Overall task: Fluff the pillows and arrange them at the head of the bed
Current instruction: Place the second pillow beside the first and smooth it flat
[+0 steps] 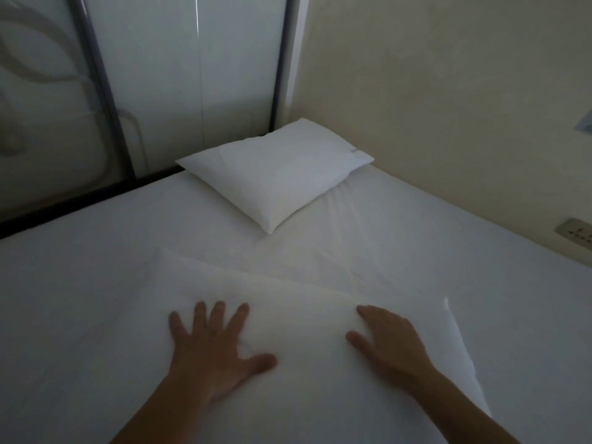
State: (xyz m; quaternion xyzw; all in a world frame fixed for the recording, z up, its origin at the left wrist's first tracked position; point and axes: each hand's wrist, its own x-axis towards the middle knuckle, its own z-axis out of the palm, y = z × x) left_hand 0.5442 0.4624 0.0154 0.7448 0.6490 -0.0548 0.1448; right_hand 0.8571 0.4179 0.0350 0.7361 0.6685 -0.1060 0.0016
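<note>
A white pillow (pixel 275 177) lies in the far corner of the bed (pixel 80 283), turned at an angle, one corner pointing toward me. A second white pillow (pixel 307 318) lies flat on the sheet right in front of me. My left hand (pixel 214 350) rests palm down on its left part with fingers spread. My right hand (pixel 390 341) lies palm down on its right part, fingers apart and slightly curled. Neither hand grips the fabric.
A white wardrobe door (pixel 179 75) with dark metal framing stands along the bed's far left side. A cream wall (pixel 448 107) runs along the right side, with a power socket (pixel 575 230) low on it. A dark bed frame edge (pixel 64 203) shows at left.
</note>
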